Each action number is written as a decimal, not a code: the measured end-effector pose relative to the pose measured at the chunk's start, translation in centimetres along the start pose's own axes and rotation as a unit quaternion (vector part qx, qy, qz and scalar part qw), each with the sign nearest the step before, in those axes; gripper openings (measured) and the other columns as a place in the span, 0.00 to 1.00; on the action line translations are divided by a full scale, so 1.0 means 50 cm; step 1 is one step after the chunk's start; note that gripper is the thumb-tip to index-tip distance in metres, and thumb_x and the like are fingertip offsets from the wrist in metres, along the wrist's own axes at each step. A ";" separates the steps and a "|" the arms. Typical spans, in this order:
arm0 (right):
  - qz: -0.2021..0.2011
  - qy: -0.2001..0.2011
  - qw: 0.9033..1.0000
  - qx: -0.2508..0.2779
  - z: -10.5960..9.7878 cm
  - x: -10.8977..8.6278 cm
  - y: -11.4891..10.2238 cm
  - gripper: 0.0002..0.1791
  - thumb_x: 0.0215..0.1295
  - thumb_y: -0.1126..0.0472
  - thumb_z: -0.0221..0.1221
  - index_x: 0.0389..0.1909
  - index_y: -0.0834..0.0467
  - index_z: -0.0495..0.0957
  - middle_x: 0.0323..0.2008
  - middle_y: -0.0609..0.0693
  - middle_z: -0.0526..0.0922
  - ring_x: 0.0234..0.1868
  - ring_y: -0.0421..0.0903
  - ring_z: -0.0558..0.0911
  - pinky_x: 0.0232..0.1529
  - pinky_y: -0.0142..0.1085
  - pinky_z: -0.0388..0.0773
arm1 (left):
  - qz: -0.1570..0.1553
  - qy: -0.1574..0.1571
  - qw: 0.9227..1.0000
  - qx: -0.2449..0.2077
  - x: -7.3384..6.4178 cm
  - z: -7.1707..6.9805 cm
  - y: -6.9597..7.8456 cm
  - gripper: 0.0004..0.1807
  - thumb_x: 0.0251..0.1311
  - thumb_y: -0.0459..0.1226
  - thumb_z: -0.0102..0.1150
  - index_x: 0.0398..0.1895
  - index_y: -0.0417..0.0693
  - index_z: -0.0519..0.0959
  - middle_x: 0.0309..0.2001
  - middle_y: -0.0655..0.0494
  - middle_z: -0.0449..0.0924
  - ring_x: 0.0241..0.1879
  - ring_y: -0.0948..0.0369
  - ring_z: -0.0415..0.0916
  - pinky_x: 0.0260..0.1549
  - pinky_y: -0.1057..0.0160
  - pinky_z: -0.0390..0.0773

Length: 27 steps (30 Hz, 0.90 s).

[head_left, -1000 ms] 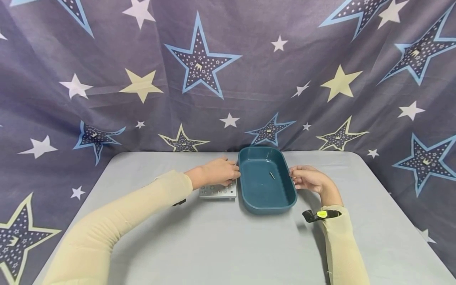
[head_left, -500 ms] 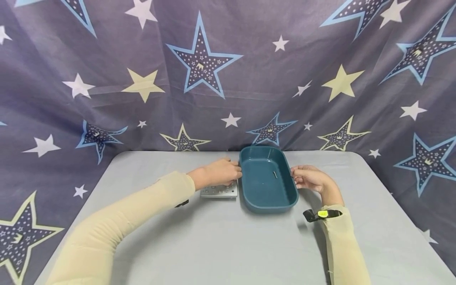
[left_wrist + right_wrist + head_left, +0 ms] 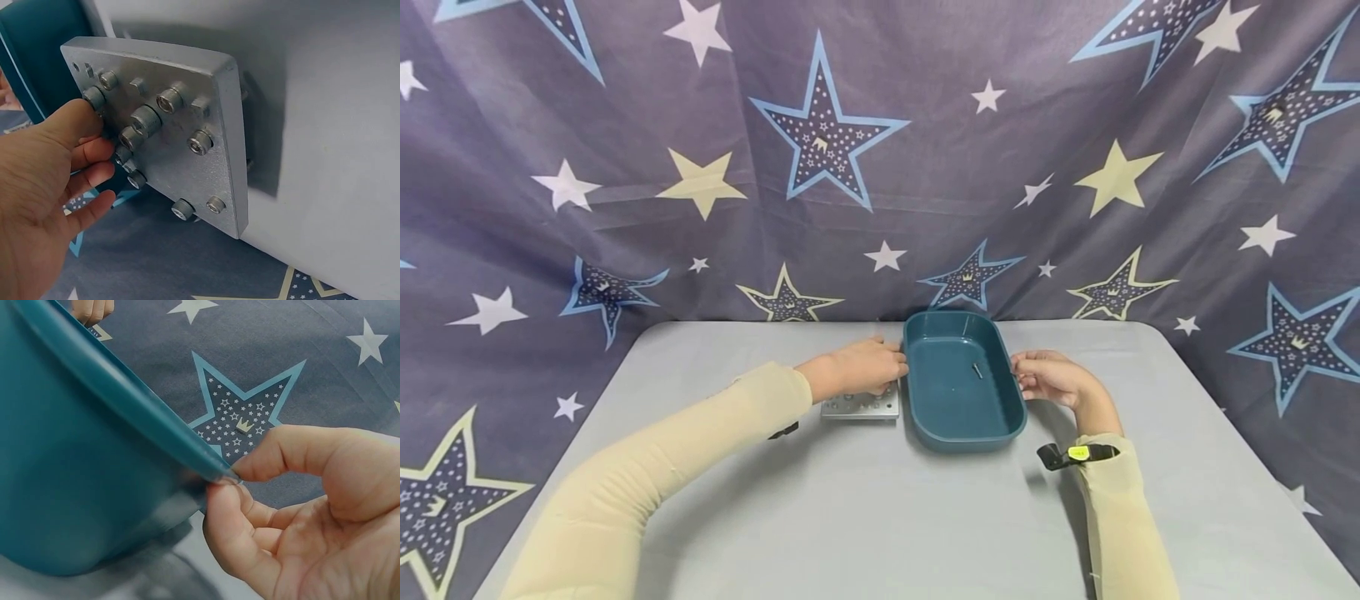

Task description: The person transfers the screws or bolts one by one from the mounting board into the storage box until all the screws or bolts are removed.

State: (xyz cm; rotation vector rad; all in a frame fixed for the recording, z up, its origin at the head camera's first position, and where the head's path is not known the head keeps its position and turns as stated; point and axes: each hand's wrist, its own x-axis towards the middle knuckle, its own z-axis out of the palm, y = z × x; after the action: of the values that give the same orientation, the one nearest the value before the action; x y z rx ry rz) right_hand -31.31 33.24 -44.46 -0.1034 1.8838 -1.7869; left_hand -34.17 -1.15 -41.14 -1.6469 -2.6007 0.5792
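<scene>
A silvery metal block point(image 3: 165, 156) carries several socket-head bolts of differing sizes on its face. My left hand point(image 3: 868, 367) is over the block in the head view. In the left wrist view its thumb and curled index finger pinch a bolt point(image 3: 94, 97) near the block's edge by the tray; part of that bolt is hidden by the thumb. A teal plastic tray point(image 3: 958, 429) stands just right of the block. My right hand point(image 3: 1052, 377) pinches the tray's right rim point(image 3: 212, 472) between thumb and index finger. A small screw point(image 3: 977, 371) lies on the tray floor.
Everything stands on a pale grey table point(image 3: 880, 517), toward its back edge. A star-patterned cloth point(image 3: 820, 250) hangs directly behind. A black strap point(image 3: 1063, 454) juts out from the right wrist.
</scene>
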 end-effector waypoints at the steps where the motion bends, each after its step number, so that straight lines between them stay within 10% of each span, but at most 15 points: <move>1: 0.000 0.000 1.000 0.000 0.000 0.001 0.000 0.09 0.71 0.71 0.42 0.41 0.58 0.71 0.26 0.41 0.75 0.27 0.34 0.76 0.34 0.28 0.80 | 0.000 0.000 1.000 -0.002 0.000 0.000 0.000 0.17 0.65 0.39 0.63 0.56 0.50 0.82 0.56 0.56 0.84 0.57 0.57 0.78 0.56 0.54 0.79; 27: 0.005 0.003 1.000 0.007 0.010 -0.011 -0.013 0.09 0.68 0.71 0.43 0.40 0.59 0.71 0.26 0.41 0.75 0.27 0.34 0.76 0.34 0.28 0.80 | 0.008 0.011 1.000 0.004 -0.013 0.005 -0.001 0.16 0.67 0.39 0.60 0.56 0.48 0.81 0.54 0.54 0.83 0.58 0.55 0.77 0.60 0.52 0.78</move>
State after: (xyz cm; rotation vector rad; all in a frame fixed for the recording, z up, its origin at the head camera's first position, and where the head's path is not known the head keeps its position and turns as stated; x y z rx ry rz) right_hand -30.81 32.96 -43.67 -0.0823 1.8715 -1.7954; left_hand -33.97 -1.79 -41.23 -1.6623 -2.5688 0.5679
